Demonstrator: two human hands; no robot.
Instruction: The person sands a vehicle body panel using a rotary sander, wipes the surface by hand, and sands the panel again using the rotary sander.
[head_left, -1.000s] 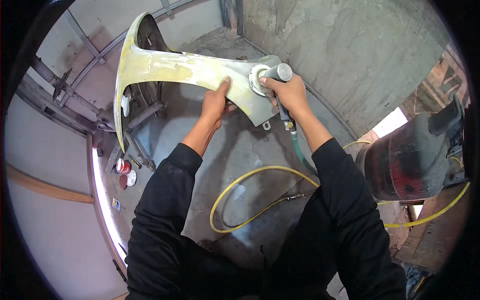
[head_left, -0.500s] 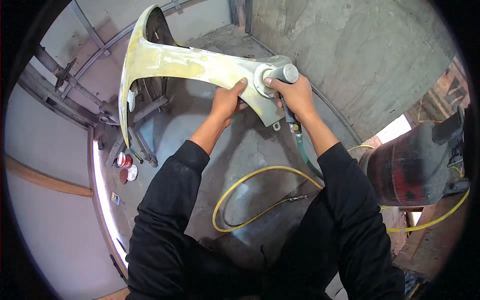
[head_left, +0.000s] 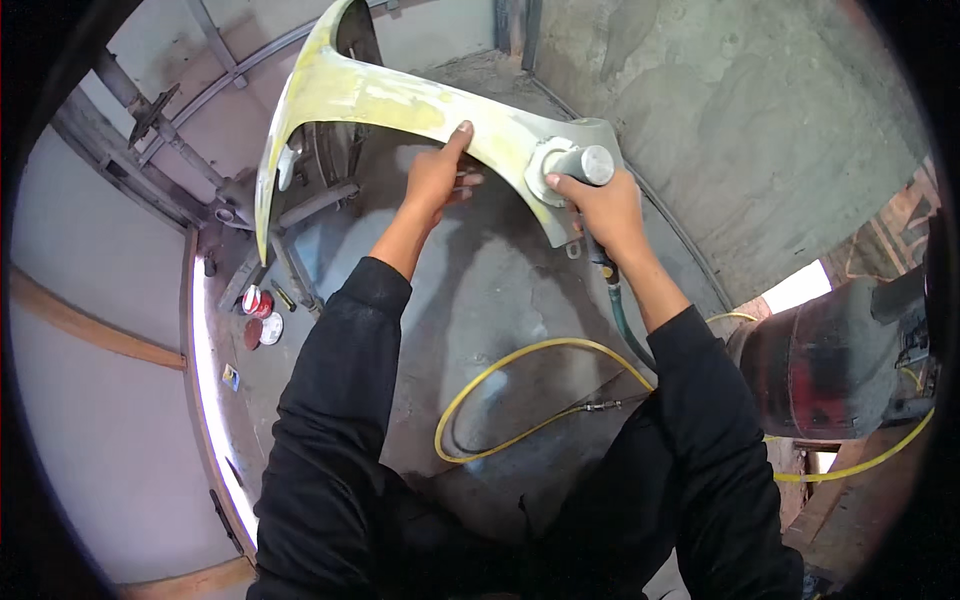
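A curved car fender (head_left: 390, 97), patched in yellow, white and grey, stretches across the upper middle. My right hand (head_left: 612, 208) wraps round an air sander (head_left: 595, 165) with a silver round head. Its pad lies on the grey right end of the fender, and a green hose (head_left: 628, 325) hangs from its handle. My left hand (head_left: 434, 180) is at the fender's lower edge, left of the sander. Its thumb lies over the front face, while the loosely spread fingers show below the edge, apart from the panel.
A metal stand (head_left: 300, 215) is behind the fender's left end. A yellow hose (head_left: 447, 405) loops over the concrete floor. Cans and discs (head_left: 262, 318) lie at the left by the wall. A dark red-black tank (head_left: 820, 360) stands at the right.
The sander and my right hand have shifted slightly right in view. My left hand has loosened from the fender and moved left along its edge, fingers now spread. The whole view has shifted slightly.
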